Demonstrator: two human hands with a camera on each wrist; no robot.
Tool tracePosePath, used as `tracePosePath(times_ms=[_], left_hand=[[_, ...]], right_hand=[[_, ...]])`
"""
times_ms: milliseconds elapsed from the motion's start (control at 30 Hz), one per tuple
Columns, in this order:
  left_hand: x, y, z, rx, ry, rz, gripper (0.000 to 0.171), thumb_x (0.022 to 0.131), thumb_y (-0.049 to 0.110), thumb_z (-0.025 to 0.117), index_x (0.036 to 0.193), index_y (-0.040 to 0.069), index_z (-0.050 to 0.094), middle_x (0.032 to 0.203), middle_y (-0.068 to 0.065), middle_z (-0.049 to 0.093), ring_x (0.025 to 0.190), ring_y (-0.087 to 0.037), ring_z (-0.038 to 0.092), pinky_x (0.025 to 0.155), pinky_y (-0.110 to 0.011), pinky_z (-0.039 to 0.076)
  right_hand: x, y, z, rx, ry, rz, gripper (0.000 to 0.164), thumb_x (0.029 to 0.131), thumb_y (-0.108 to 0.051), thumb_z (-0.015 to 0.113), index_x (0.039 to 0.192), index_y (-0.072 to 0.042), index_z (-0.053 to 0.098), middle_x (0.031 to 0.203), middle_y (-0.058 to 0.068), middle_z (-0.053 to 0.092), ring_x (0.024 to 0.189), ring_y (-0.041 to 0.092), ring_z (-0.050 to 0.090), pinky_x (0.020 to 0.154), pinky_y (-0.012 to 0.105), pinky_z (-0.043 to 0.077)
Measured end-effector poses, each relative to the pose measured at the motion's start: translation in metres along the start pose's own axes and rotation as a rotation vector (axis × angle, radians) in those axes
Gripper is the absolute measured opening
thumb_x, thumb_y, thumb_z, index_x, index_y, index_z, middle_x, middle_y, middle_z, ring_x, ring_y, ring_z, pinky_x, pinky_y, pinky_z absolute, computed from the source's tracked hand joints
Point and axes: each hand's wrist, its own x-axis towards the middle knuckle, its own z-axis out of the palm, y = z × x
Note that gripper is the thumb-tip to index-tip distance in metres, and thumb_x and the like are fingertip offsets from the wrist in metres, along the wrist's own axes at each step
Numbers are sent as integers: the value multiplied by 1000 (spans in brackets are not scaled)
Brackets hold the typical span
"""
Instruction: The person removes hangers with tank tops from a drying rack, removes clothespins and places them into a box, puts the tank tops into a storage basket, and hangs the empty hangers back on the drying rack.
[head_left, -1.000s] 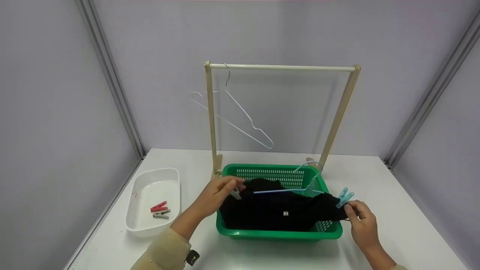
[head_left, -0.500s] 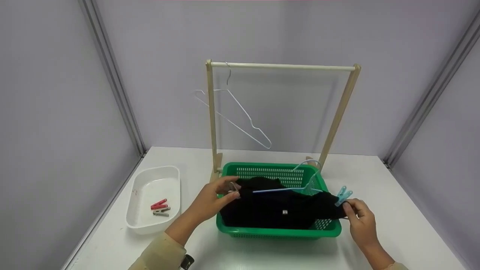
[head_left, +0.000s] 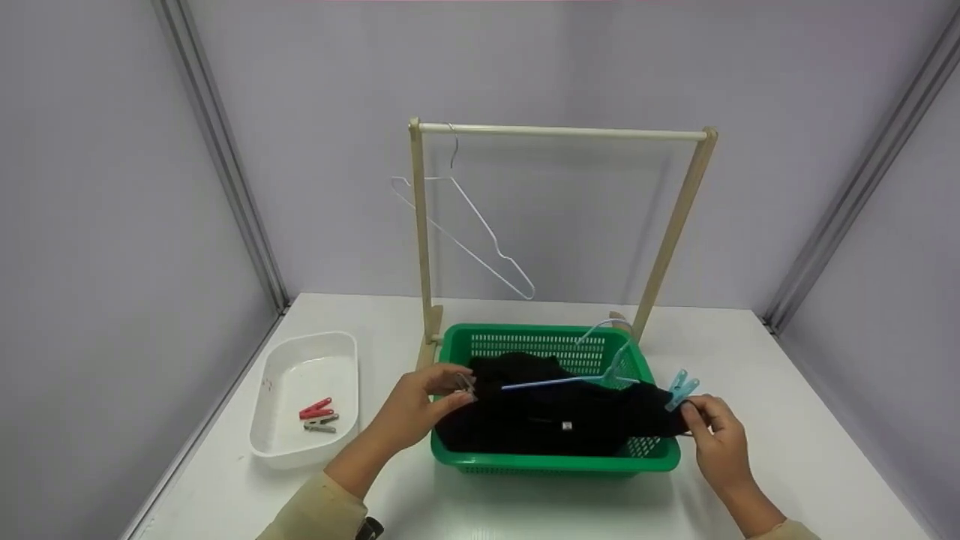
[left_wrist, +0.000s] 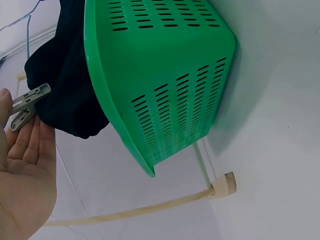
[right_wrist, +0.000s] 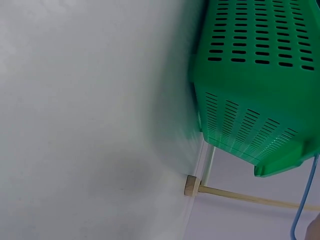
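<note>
Over a green basket (head_left: 555, 463) lies a black garment (head_left: 517, 427) with a small white tag, a blue hanger (head_left: 555, 382) running through its top. My left hand (head_left: 412, 409) pinches a grey clothespin (left_wrist: 31, 104) between thumb and fingers. In the left wrist view the clothespin's tip overlaps the black cloth, and the fingers lie behind it. My right hand (head_left: 721, 442) pinches the garment's right end between thumb and forefinger. Just above those fingers, a light blue clothespin (head_left: 681, 390) is clipped at that end. In the right wrist view only a sliver of hand shows at the corner.
A white tray (head_left: 266, 450) on the left holds a red clothespin (head_left: 316, 409) and a grey one. Behind the basket stands a wooden rack (head_left: 562, 131), with a white wire hanger (head_left: 480, 217) on its bar. Grey-white walls enclose the table (head_left: 810, 450).
My left hand has turned the grey clothespin, which pointed down before, toward the garment's left end, with the thumb now lower. My right hand keeps its hold. The white hanger has swung slightly.
</note>
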Motion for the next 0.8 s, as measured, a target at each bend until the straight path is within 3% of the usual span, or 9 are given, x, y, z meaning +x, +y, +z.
tracePosePath(times_ms=[233, 433, 800], left_hand=[[-2, -1, 3, 0, 10, -1, 29, 96, 27, 68, 122, 13, 66, 108, 6, 73, 99, -13, 70, 90, -38, 56], [-2, -1, 3, -3, 19, -3, 26, 97, 25, 67, 120, 14, 66, 107, 6, 74, 98, -12, 70, 92, -41, 55], [-4, 3, 4, -32, 59, 22, 22, 96, 19, 68, 117, 14, 68, 111, 2, 74, 97, -13, 71, 90, -30, 55]], right_hand=[[0, 29, 1, -58, -4, 11, 11, 96, 8, 57, 91, 1, 64, 82, -3, 54, 70, 5, 47, 61, 13, 42], [1, 36, 0, -36, -7, 2, 12, 96, 7, 59, 91, -1, 66, 83, -2, 55, 70, 6, 48, 61, 13, 45], [0, -3, -1, 15, 4, -56, 13, 93, 14, 57, 88, 5, 64, 80, 2, 55, 69, 6, 47, 62, 14, 42]])
